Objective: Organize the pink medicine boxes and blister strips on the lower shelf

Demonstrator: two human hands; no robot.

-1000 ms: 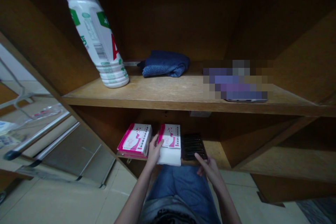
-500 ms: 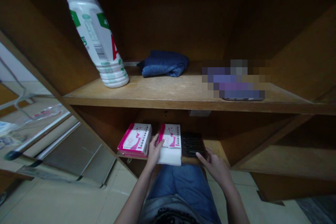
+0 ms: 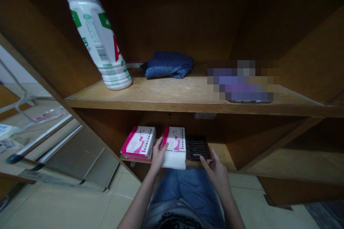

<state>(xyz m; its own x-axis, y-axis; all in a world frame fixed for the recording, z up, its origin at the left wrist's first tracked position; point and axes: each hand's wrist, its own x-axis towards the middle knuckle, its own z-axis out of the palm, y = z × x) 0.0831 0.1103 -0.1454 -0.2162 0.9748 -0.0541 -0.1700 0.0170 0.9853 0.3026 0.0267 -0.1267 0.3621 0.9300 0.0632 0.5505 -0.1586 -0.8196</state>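
On the lower shelf my left hand (image 3: 158, 154) is closed around the left side of a pink-and-white carton (image 3: 174, 139). Its thumb lies on the top, and a white flap or panel (image 3: 174, 160) extends from the near end. To the right sits a black tray (image 3: 198, 147) with a row of dark, slim shapes, perhaps vials. My right hand (image 3: 217, 168) grips the tray's near right corner, thumb at the front edge and fingers along the right side. Another pink-and-white carton (image 3: 139, 143) lies left of my left hand, apparently stacked on a similar one.
The upper shelf (image 3: 161, 93) juts above my hands. On it stand a white bottle with a green cap (image 3: 94, 39), a folded blue cloth (image 3: 169, 65) and a blurred flat object (image 3: 242, 86). A metal-framed rack (image 3: 67, 150) stands at left.
My right hand has shifted slightly left and its fingers have risen along the tray's side. The tray shows more shine, as if its tilt changed a little. My left hand stays put.
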